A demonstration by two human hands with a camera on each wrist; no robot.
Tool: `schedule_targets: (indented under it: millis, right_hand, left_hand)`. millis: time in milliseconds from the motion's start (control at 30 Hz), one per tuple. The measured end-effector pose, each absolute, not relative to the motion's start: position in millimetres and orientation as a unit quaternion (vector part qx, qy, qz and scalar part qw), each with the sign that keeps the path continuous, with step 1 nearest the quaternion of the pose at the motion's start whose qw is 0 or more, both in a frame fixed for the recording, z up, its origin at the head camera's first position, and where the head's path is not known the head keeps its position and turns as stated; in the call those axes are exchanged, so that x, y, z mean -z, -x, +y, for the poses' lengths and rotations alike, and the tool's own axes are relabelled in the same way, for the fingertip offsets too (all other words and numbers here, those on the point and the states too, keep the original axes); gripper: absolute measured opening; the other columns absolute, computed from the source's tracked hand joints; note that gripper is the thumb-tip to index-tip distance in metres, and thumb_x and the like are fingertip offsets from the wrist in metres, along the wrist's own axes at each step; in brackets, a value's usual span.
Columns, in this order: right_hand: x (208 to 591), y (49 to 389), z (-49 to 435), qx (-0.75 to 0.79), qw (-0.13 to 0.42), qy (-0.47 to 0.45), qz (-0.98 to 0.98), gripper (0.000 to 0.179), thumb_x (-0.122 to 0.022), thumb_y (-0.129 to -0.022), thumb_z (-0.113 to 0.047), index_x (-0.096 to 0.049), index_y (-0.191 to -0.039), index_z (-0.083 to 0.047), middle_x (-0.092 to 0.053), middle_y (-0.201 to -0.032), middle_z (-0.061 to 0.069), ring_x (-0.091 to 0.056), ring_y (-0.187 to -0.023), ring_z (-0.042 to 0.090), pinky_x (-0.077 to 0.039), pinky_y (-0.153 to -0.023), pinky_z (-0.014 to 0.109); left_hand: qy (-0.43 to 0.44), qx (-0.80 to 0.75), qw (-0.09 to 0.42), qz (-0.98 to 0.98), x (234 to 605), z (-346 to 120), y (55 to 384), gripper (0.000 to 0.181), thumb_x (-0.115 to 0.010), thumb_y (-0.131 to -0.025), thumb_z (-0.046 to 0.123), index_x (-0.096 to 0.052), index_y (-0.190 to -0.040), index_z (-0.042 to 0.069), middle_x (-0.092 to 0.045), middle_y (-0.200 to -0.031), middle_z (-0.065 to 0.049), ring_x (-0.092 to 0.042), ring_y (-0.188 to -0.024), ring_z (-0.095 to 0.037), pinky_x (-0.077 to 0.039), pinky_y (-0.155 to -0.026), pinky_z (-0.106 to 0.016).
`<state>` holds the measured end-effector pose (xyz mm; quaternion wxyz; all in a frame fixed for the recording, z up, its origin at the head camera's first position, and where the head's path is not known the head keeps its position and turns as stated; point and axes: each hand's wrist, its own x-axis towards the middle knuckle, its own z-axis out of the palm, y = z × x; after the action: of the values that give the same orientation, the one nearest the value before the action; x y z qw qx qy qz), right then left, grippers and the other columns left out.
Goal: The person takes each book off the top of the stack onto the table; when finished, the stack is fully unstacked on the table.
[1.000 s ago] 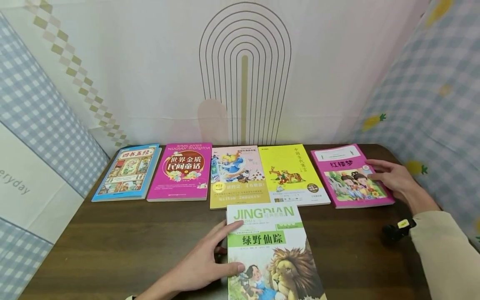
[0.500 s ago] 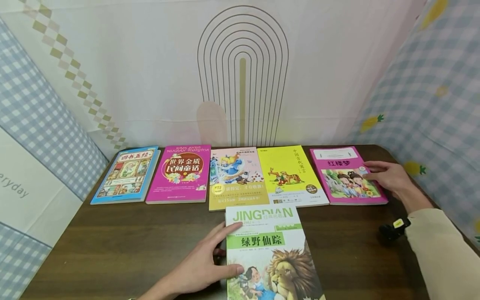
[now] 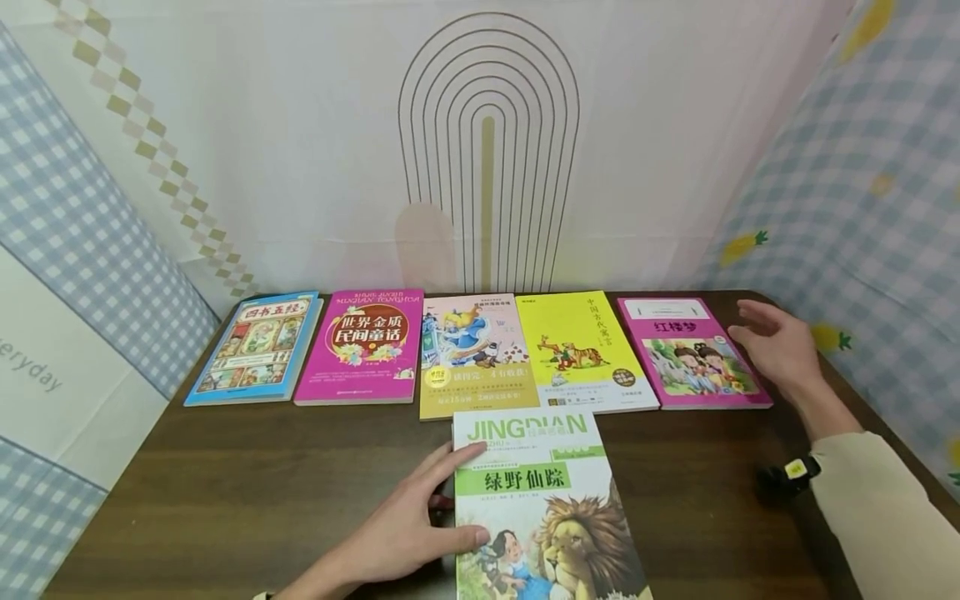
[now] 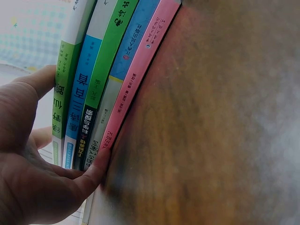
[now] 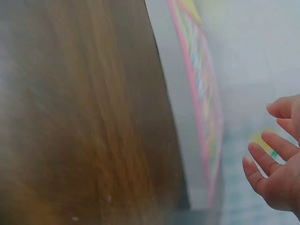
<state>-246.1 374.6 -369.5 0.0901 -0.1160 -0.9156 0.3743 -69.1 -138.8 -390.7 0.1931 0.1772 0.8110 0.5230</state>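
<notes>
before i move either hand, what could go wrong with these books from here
The stack of books shows no band around it, so if the left hand slackens or jerks, the volumes might slide apart.

The open right hand is just beside the magenta 红楼梦 book; a careless swing could knock that book askew.

The stack's far edge looks close to the yellow 中国古代寓言 book, so pushing forward could bump it.
</notes>
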Motion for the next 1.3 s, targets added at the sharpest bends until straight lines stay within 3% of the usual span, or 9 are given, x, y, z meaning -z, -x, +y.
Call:
schedule_targets:
  millis: [33,133,200,267,400,633,867,1100,1300]
  right_hand:
    - [365,242,369,-0.372,0.098,0.112,-0.916,0.063,-0.053,-0.110,-0.041,-0.041,-0.162,-0.008,-0.047,-0.161,0.025,-0.047,-0.142,0.048,-0.045,-0.110,0.064]
    - [353,226,351,-0.372,0.127,0.083,-0.916,0.061,-0.056,-0.107,-0.047,-0.052,-0.157,-0.012,-0.057,-0.153,0.018,-0.060,-0.126,0.022,-0.054,-0.101,0.034]
    - [346,215,338,-0.378,0.147,0.054,-0.913,0.056,-0.060,-0.107,-0.044,-0.058,-0.152,-0.011,-0.066,-0.140,0.005,-0.059,-0.112,0.004,-0.050,-0.089,0.016]
    - [341,202,326,-0.387,0.165,0.018,-0.907,0.050,-0.063,-0.106,-0.039,-0.063,-0.146,-0.010,-0.067,-0.128,-0.008,-0.053,-0.101,-0.007,-0.043,-0.077,0.005]
    - [338,180,302,-0.414,0.176,-0.029,-0.893,0.040,-0.066,-0.106,-0.029,-0.068,-0.140,-0.007,-0.065,-0.115,-0.024,-0.058,-0.097,-0.003,-0.047,-0.074,0.008]
    - [339,142,268,-0.472,0.149,-0.107,-0.862,0.032,-0.067,-0.104,-0.008,-0.069,-0.135,-0.002,-0.076,-0.100,-0.017,-0.072,-0.080,0.006,-0.061,-0.066,0.021]
    - [347,122,245,-0.542,0.014,-0.200,-0.816,0.032,-0.061,-0.105,-0.001,-0.064,-0.137,0.004,-0.072,-0.093,0.014,-0.072,-0.070,0.025,-0.064,-0.061,0.041]
    - [362,113,239,-0.538,-0.126,-0.238,-0.799,0.039,-0.059,-0.108,-0.008,-0.057,-0.147,-0.001,-0.066,-0.096,0.019,-0.070,-0.071,0.026,-0.065,-0.064,0.045]
    - [371,109,236,-0.528,-0.185,-0.281,-0.780,0.047,-0.057,-0.109,-0.006,-0.050,-0.155,-0.007,-0.065,-0.096,0.018,-0.070,-0.072,0.026,-0.064,-0.067,0.042]
  left_hand:
    - [-0.178,-0.523,0.193,0.811,391,-139,70,0.080,-0.080,-0.094,0.044,-0.038,-0.162,0.044,-0.018,-0.175,-0.018,-0.050,-0.141,-0.036,-0.051,-0.106,-0.039]
    - [-0.180,-0.518,0.192,0.814,389,-139,71,0.080,-0.079,-0.094,0.044,-0.038,-0.162,0.043,-0.017,-0.175,-0.018,-0.048,-0.143,-0.038,-0.051,-0.107,-0.042]
    - [-0.181,-0.518,0.193,0.814,388,-139,73,0.079,-0.079,-0.095,0.044,-0.038,-0.162,0.043,-0.017,-0.175,-0.018,-0.045,-0.146,-0.039,-0.051,-0.107,-0.043]
    - [-0.181,-0.515,0.193,0.815,387,-140,74,0.079,-0.079,-0.095,0.044,-0.038,-0.162,0.043,-0.016,-0.175,-0.018,-0.043,-0.148,-0.041,-0.051,-0.108,-0.046]
    - [-0.180,-0.514,0.190,0.817,388,-140,73,0.079,-0.079,-0.094,0.044,-0.038,-0.162,0.043,-0.016,-0.175,-0.020,-0.040,-0.150,-0.044,-0.050,-0.109,-0.050]
    - [-0.183,-0.515,0.192,0.815,390,-138,74,0.081,-0.079,-0.094,0.044,-0.037,-0.163,0.042,-0.013,-0.175,-0.024,-0.040,-0.149,-0.050,-0.050,-0.110,-0.059]
    - [-0.182,-0.518,0.197,0.812,389,-137,74,0.080,-0.079,-0.095,0.043,-0.037,-0.163,0.042,-0.011,-0.175,-0.024,-0.041,-0.148,-0.049,-0.049,-0.112,-0.059]
    - [-0.184,-0.520,0.199,0.810,390,-137,73,0.081,-0.078,-0.096,0.043,-0.035,-0.164,0.042,-0.011,-0.175,-0.024,-0.036,-0.152,-0.050,-0.048,-0.113,-0.059]
    - [-0.184,-0.527,0.205,0.804,387,-141,70,0.081,-0.077,-0.097,0.039,-0.033,-0.165,0.039,-0.009,-0.175,-0.024,-0.031,-0.154,-0.050,-0.048,-0.113,-0.058]
